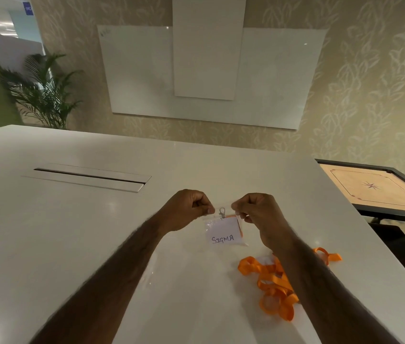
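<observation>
I count one clear plastic badge pouch (208,221), one white paper name card (223,232), one silver metal clip (222,212) and one tangle of orange fabric ribbon (274,286).

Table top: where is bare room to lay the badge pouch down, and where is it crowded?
Bare table lies left of the left hand, up to the cable hatch, and beyond the badge pouch to the far edge. Crowded: near right, where the orange lanyard sprawls.
</observation>
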Demonstrator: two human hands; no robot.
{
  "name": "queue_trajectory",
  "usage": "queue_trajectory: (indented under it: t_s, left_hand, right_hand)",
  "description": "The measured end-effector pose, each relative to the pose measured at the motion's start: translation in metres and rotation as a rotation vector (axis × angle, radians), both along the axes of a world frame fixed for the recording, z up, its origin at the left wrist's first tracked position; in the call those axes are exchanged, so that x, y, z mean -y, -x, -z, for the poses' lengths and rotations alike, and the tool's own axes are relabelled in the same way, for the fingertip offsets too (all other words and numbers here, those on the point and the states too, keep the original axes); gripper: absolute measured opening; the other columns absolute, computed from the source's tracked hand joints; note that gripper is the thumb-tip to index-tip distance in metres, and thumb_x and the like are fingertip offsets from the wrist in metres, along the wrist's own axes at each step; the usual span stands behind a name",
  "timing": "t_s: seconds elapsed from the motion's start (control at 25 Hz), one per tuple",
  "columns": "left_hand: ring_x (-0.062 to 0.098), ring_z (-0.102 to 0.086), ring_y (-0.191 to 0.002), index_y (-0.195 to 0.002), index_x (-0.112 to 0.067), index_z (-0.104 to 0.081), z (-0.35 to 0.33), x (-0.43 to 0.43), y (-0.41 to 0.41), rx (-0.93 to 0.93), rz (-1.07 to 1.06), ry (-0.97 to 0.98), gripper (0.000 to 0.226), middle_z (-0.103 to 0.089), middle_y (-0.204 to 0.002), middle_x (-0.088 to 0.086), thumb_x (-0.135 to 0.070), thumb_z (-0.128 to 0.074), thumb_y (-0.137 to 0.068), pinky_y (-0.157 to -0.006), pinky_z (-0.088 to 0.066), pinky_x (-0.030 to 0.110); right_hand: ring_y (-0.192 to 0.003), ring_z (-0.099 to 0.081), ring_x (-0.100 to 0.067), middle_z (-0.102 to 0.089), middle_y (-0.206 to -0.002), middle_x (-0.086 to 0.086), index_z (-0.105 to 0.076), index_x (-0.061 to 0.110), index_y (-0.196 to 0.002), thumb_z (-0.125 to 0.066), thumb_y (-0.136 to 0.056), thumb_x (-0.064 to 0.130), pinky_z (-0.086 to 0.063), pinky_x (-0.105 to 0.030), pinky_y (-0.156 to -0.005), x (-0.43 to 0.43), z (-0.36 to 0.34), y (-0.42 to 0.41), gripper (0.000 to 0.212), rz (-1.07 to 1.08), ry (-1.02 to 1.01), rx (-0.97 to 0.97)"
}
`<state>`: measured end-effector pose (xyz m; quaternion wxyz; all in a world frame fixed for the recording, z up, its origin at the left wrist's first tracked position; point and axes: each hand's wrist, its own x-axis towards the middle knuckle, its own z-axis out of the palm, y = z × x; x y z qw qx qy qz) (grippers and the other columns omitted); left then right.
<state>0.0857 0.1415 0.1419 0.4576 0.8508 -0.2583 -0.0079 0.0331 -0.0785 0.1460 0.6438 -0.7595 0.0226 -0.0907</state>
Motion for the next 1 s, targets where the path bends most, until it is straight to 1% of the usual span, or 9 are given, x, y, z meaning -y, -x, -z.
queue_trajectory:
  t_s: [0.12, 0.32, 0.44, 0.52, 0.6, 0.68, 0.76, 0.84, 1.0]
  left_hand:
    - [0.004, -0.058, -0.06, -0.074, -0.026, -0.071, 0.0, -0.008, -0.004, -0.005, 0.017, -0.04, 0.014, -0.068, -0.068, -0.008, -0.031, -0.077, -0.086, -0.062, -0.048, 0.022]
    - [0.003, -0.066, -0.071, -0.082, -0.025, -0.071, 0.008, -0.016, -0.005, -0.101, 0.055, -0.004, 0.009, -0.071, -0.076, -0.012, -0.026, -0.071, -0.091, -0.075, -0.052, 0.025]
    - [0.008, -0.066, -0.076, -0.087, -0.015, -0.07, 0.015, -0.017, -0.004, -0.205, 0.082, 0.167, 0.011, -0.073, -0.08, -0.006, -0.012, -0.064, -0.095, -0.083, -0.052, 0.031]
    - [0.014, -0.068, -0.086, -0.091, -0.01, -0.066, 0.02, -0.015, -0.001, -0.297, 0.106, 0.34, 0.012, -0.075, -0.094, 0.005, -0.012, -0.059, -0.1, -0.084, -0.055, 0.029]
    - [0.019, -0.069, -0.087, -0.09, -0.013, -0.061, 0.023, -0.014, 0.002, -0.402, 0.089, 0.475, 0.016, -0.075, -0.101, 0.011, -0.015, -0.054, -0.104, -0.08, -0.057, 0.03]
    - [0.018, -0.07, -0.076, -0.088, -0.018, -0.059, 0.024, -0.018, 0.005, -0.445, -0.008, 0.522, 0.017, -0.074, -0.091, 0.005, -0.02, -0.053, -0.104, -0.071, -0.057, 0.031]
    - [0.016, -0.069, -0.068, -0.089, -0.018, -0.06, 0.022, -0.031, 0.005, -0.396, -0.142, 0.499, 0.016, -0.074, -0.083, -0.001, -0.027, -0.057, -0.102, -0.061, -0.055, 0.029]
    - [0.014, -0.071, -0.066, -0.092, -0.015, -0.062, 0.019, -0.051, 0.005, -0.339, -0.251, 0.481, 0.017, -0.078, -0.085, -0.001, -0.031, -0.061, -0.099, -0.052, -0.052, 0.024]
    - [0.018, -0.075, -0.068, -0.096, -0.007, -0.064, 0.019, -0.112, 0.005, -0.305, -0.441, 0.485, 0.023, -0.079, -0.089, 0.003, -0.031, -0.065, -0.097, -0.052, -0.052, 0.025]
  right_hand:
    - [-0.06, -0.055, -0.016, -0.068, -0.066, -0.012, -0.072, 0.001, -0.07, -0.072, -0.079, 0.002, -0.045, -0.033, -0.064, 0.0, 0.002, 0.001, 0.01, 0.012, -0.031, -0.009]
    - [-0.059, -0.054, -0.016, -0.066, -0.066, -0.009, -0.072, -0.003, -0.076, -0.069, -0.082, -0.002, -0.048, -0.032, -0.064, 0.001, 0.007, 0.003, 0.007, 0.025, -0.081, -0.031]
    - [-0.06, -0.056, -0.014, -0.064, -0.066, -0.006, -0.07, 0.0, -0.076, -0.066, -0.085, -0.002, -0.054, -0.031, -0.063, 0.0, 0.009, 0.004, 0.01, -0.004, -0.142, -0.037]
    - [-0.064, -0.058, -0.014, -0.062, -0.068, -0.006, -0.069, 0.0, -0.08, -0.061, -0.088, -0.002, -0.057, -0.032, -0.063, -0.003, 0.013, 0.006, 0.011, -0.034, -0.21, -0.01]
    - [-0.07, -0.064, -0.019, -0.065, -0.075, -0.011, -0.07, 0.001, -0.086, -0.061, -0.091, 0.001, -0.059, -0.037, -0.065, -0.008, 0.017, 0.008, 0.01, -0.073, -0.249, 0.012]
    - [-0.073, -0.069, -0.022, -0.07, -0.082, -0.013, -0.07, 0.001, -0.09, -0.064, -0.092, 0.005, -0.06, -0.039, -0.064, -0.018, 0.019, 0.006, 0.007, -0.107, -0.231, 0.002]
    - [-0.069, -0.071, -0.023, -0.073, -0.081, -0.013, -0.069, 0.0, -0.091, -0.066, -0.092, 0.006, -0.06, -0.036, -0.06, -0.033, 0.018, 0.0, 0.007, -0.122, -0.195, -0.022]
    - [-0.062, -0.069, -0.024, -0.074, -0.078, -0.013, -0.068, -0.001, -0.09, -0.065, -0.09, 0.003, -0.059, -0.034, -0.058, -0.057, 0.018, -0.009, 0.006, -0.13, -0.195, -0.049]
    - [-0.061, -0.068, -0.027, -0.072, -0.075, -0.015, -0.068, -0.003, -0.089, -0.063, -0.088, -0.001, -0.059, -0.036, -0.06, -0.125, 0.024, -0.033, 0.005, -0.154, -0.222, -0.108]
